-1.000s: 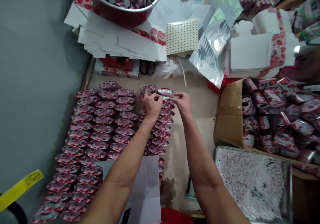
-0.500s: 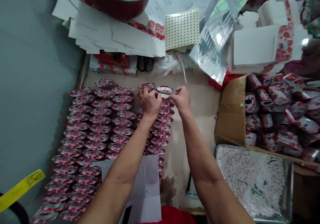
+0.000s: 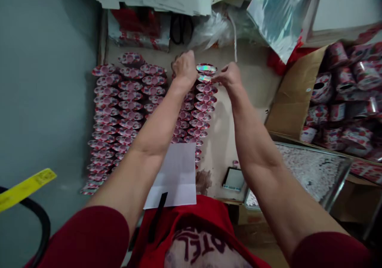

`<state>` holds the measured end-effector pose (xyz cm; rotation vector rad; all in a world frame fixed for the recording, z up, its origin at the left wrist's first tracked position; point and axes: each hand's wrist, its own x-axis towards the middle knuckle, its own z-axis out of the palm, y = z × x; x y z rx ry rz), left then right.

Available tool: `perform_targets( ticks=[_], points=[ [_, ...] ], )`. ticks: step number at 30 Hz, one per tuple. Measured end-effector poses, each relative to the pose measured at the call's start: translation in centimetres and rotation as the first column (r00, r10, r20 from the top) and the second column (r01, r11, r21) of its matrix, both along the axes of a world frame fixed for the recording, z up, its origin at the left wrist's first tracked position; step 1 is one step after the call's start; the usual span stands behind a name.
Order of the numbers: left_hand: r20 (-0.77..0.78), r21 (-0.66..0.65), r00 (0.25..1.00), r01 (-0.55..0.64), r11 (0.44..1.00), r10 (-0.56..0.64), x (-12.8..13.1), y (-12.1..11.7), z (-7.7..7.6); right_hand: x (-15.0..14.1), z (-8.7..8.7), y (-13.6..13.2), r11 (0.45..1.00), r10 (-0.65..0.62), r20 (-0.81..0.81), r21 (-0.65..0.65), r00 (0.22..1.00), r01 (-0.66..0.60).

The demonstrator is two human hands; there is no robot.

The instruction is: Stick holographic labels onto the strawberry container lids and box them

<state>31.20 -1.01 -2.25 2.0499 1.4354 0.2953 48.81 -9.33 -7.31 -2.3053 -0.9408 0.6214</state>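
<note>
Rows of small round strawberry-print lids (image 3: 119, 108) lie in columns on the beige table (image 3: 253, 77). At the far end of the right column my left hand (image 3: 185, 67) is closed in a loose fist over the lids there; what it grips is hidden. My right hand (image 3: 228, 76) pinches its fingertips beside two shiny holographic lids (image 3: 206, 68), touching or nearly touching the lower one. Both forearms reach out over the columns.
A cardboard box (image 3: 294, 96) of strawberry-print rolls stands at the right, a metal tray (image 3: 310, 168) of tiny pieces in front of it. White paper (image 3: 176, 176) and a small device (image 3: 233, 178) lie near me. Foil sheets (image 3: 280, 17), paper stacks and scissors (image 3: 179, 23) crowd the back.
The camera tilted down, so my red shirt now shows and the bowl at the back left the view. Both hands stay at the far end of the right column, a little further apart.
</note>
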Motion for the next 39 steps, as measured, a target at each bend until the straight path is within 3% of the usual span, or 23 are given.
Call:
perform_targets(
  ticks=[3,5,8,9,11,13,16,18,20,22,25,29,31,34,36,39],
  points=[
    [0.097,0.063,0.971,0.215,0.975,-0.220,-5.2,-3.2,3.6,-3.1,4.1,-5.2,0.988,0.003,-0.079,0.154,0.997,0.009],
    [0.130,-0.013,0.954,0.274,0.962,-0.270,-10.6,-7.2,5.2,-6.4,7.0,-10.6,0.977,0.057,-0.162,0.214,0.985,-0.021],
    [0.103,-0.206,0.959,0.279,0.938,-0.263,-18.7,-12.8,5.3,-11.9,9.2,-18.2,0.985,0.087,-0.298,0.171,0.951,-0.036],
    [0.057,-0.229,0.950,0.311,0.922,-0.306,-20.8,-14.2,5.0,-13.6,9.3,-19.9,0.984,0.082,-0.302,0.176,0.950,-0.028],
    [-0.052,-0.251,0.916,0.373,0.893,-0.398,-23.8,-16.1,4.5,-16.5,9.0,-22.0,0.965,0.191,-0.270,0.228,0.944,-0.131],
    [-0.122,-0.228,0.886,0.413,0.882,-0.447,-25.5,-17.5,4.8,-18.6,8.3,-23.1,0.899,0.374,-0.175,0.310,0.911,-0.310],
    [0.007,-0.232,0.872,0.478,0.847,-0.490,-27.0,-19.4,6.6,-20.4,7.5,-25.1,0.725,0.590,0.080,0.386,0.804,-0.570],
    [0.113,-0.257,0.866,0.500,0.827,-0.488,-27.6,-20.6,7.8,-20.8,7.5,-27.4,0.581,0.673,0.272,0.380,0.688,-0.719],
    [0.108,-0.256,0.867,0.497,0.830,-0.486,-27.8,-21.6,8.2,-20.9,7.7,-30.0,0.468,0.712,0.398,0.343,0.578,-0.814],
    [0.061,-0.278,0.849,0.520,0.808,-0.525,-27.5,-22.5,7.4,-20.7,7.9,-32.4,0.437,0.730,0.440,0.287,0.523,-0.852],
    [0.050,-0.430,0.810,0.546,0.719,-0.585,-27.0,-23.9,5.2,-20.4,8.1,-34.5,0.430,0.796,0.395,0.162,0.458,-0.888],
    [-0.010,-0.594,0.836,0.436,0.675,-0.549,-26.7,-25.1,3.8,-20.8,8.9,-34.9,0.450,0.877,0.241,-0.104,0.416,-0.887],
    [-0.016,-0.617,0.835,0.424,0.663,-0.550,-26.3,-25.2,3.8,-21.5,9.7,-34.3,0.497,0.865,0.165,-0.158,0.473,-0.853],
    [-0.002,-0.612,0.839,0.430,0.664,-0.545,-25.3,-24.6,3.7,-23.3,10.2,-32.5,0.642,0.763,0.163,-0.090,0.625,-0.761],
    [0.042,-0.629,0.846,0.436,0.644,-0.532,-24.7,-24.1,3.4,-24.6,9.6,-31.3,0.724,0.680,0.214,-0.046,0.701,-0.688],
    [0.158,-0.682,0.865,0.444,0.581,-0.476,-24.3,-23.4,3.0,-26.3,7.7,-30.1,0.758,0.637,0.257,-0.034,0.727,-0.652]
  ],
)
